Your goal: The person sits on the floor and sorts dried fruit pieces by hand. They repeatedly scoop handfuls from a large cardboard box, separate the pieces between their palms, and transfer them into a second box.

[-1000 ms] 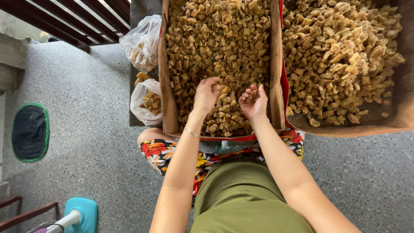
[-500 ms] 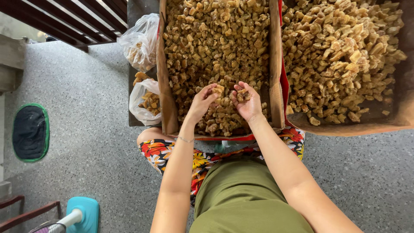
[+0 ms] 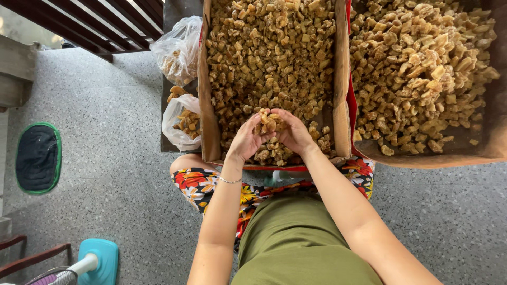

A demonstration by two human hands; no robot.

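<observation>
Grey speckled stone floor (image 3: 105, 158), smooth and flecked, under everything; dark wooden slats (image 3: 100, 21) along the top left. Two open boxes side by side at the top. Left cardboard box (image 3: 207, 105), plain brown, tall and narrow, filled with rough golden-brown chunks (image 3: 264, 53), blocky and crusted, too many to count. Right of that box, touching its red-edged wall, a wider brown box (image 3: 475, 153) heaped with paler, more irregular pieces (image 3: 417, 68).

Left of the cardboard box, two clear plastic bags: the upper bag (image 3: 179, 47) crumpled and knotted, the lower bag (image 3: 182, 121) open, both with a few brown chunks inside. Further left of the box, flat on the floor, a dark oval mat (image 3: 37, 157) with a green rim. Below that, well away from the box, the turquoise base of a fan (image 3: 103, 258) and a red-brown chair rail (image 3: 31, 256).

At the near end of the cardboard box, left hand (image 3: 244, 143) and right hand (image 3: 296, 134) cupped together, fingers curled around a small clump of chunks (image 3: 268, 122), lifted just above the heap. Both grips closed on that clump. Thin bracelet (image 3: 230, 180) on the left wrist. Below the box, flowered cloth (image 3: 195, 182) in red, yellow and black, and an olive-green garment (image 3: 296, 237).
</observation>
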